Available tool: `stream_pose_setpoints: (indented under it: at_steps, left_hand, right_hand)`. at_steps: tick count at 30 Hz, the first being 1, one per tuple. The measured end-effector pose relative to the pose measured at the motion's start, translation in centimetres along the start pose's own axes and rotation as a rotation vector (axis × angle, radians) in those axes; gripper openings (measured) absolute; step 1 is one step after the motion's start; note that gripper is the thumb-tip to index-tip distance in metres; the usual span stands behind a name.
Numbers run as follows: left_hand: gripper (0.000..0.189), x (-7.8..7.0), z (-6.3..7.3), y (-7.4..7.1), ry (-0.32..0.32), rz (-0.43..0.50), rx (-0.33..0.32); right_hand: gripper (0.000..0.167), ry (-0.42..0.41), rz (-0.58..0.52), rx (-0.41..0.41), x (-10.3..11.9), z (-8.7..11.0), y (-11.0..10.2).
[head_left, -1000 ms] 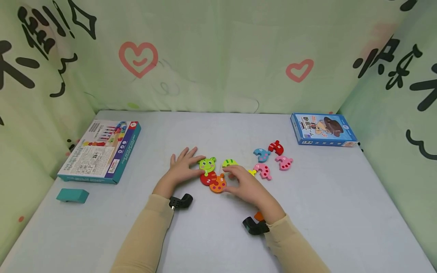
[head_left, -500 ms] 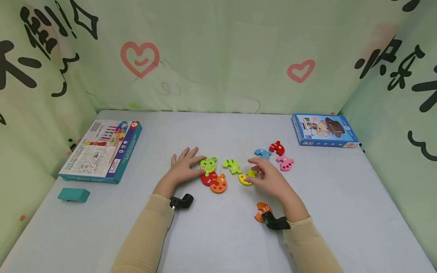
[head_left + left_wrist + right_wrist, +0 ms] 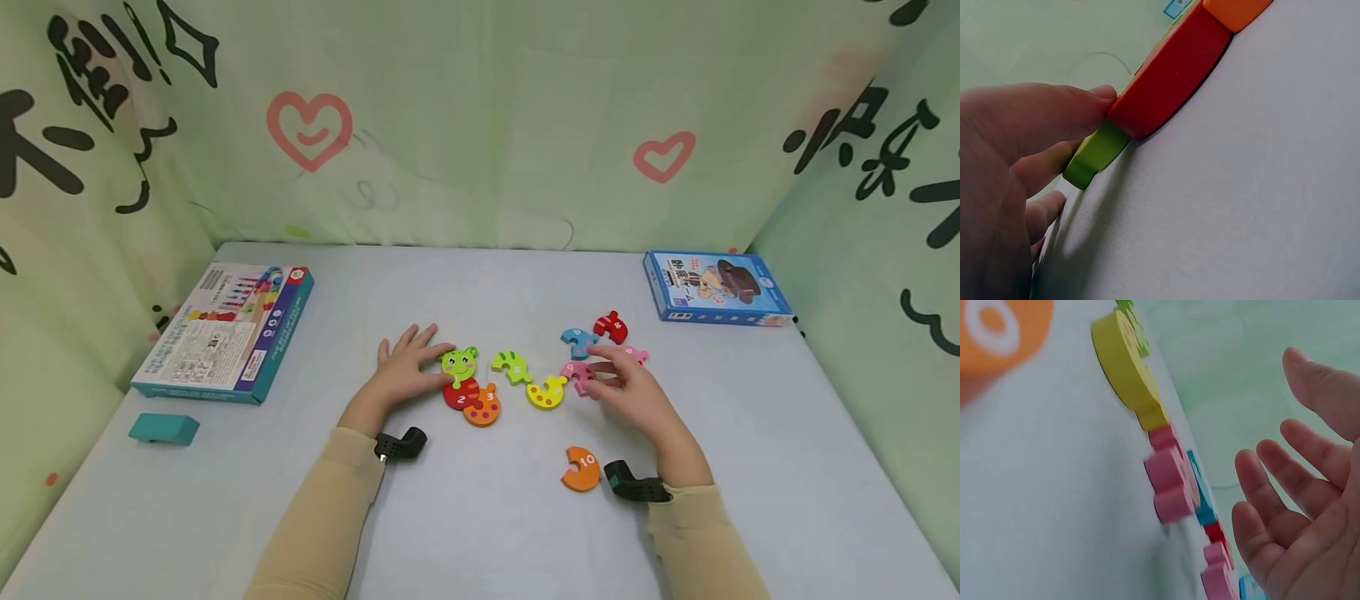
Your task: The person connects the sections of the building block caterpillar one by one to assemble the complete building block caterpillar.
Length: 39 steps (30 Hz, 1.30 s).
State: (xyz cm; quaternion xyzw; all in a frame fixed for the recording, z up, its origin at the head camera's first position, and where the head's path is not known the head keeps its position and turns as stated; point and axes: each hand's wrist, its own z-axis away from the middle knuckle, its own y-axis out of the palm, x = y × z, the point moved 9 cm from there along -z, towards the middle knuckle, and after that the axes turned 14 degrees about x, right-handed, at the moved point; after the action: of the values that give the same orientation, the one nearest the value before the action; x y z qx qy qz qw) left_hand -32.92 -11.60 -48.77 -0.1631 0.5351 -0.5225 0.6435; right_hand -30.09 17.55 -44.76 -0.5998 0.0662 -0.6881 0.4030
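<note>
"How does the left hand [image 3: 401, 372] lie?"

"Its fingers are spread wide. The thumb tip is at the edge of the red piece marked 2 [image 3: 460, 395], and the forefinger is at the green head piece [image 3: 458, 365]. The orange piece marked 3 [image 3: 484, 409] fits against the red one."

"And the right hand [image 3: 637, 390]?"

"Fingers apart, slightly bent, gripping nothing. It hovers beside the near pink piece [image 3: 573, 372] (the right wrist view shows a gap between them)."

"What lies between the hands?"

"The striped green piece [image 3: 513, 367], with the yellow piece [image 3: 546, 394] just beside it, toward the pink."

"Anything past that?"

"The blue piece [image 3: 577, 341] and the striped red piece [image 3: 612, 327] lie farther back, and the far pink piece [image 3: 639, 355] is partly hidden by the right hand. The orange piece marked 10 [image 3: 587, 473] is nearer the person, well apart from the others."

"Around the edges of the surface [image 3: 450, 517]?"

"A large box [image 3: 213, 333] and a teal block [image 3: 164, 429] on the left, a blue box [image 3: 712, 287] at the back right."
</note>
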Motion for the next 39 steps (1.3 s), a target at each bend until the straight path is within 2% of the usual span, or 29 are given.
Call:
stream_pose_setpoints:
  at_steps: [5,10,14,17,21,30,39]
  left_hand:
    - [0.056,0.0,0.0,0.1,-0.001,0.001,0.003]
    - [0.056,0.0,0.1,0.1,-0.004,0.0,0.002]
    - [0.057,0.0,0.2,0.2,0.0,0.011,0.005]
    - [0.056,-0.1,0.2,0.2,0.002,0.013,0.004]
    - [0.056,0.0,0.1,0.2,-0.004,0.007,-0.001]
    - [0.056,0.2,-0.1,0.1,-0.002,0.001,-0.006]
    - [0.056,0.1,-0.1,0.1,0.001,0.004,-0.008]
  right_hand:
    - [0.058,0.071,0.028,-0.076,-1.8,0.5,-1.9]
    - [0.062,0.148,0.019,-0.102,-4.0,0.3,-3.4]
    - [0.063,0.169,0.025,-0.095,-5.7,0.0,-3.8]
    - [0.062,0.139,0.032,-0.091,-6.4,-0.3,-3.8]
    - [0.059,0.101,0.052,-0.113,-6.7,-0.7,-3.8]
    - [0.053,0.12,0.109,-0.127,-6.5,-0.9,-4.0]
    - [0.065,0.157,0.15,-0.103,-6.9,-1.1,-3.8]
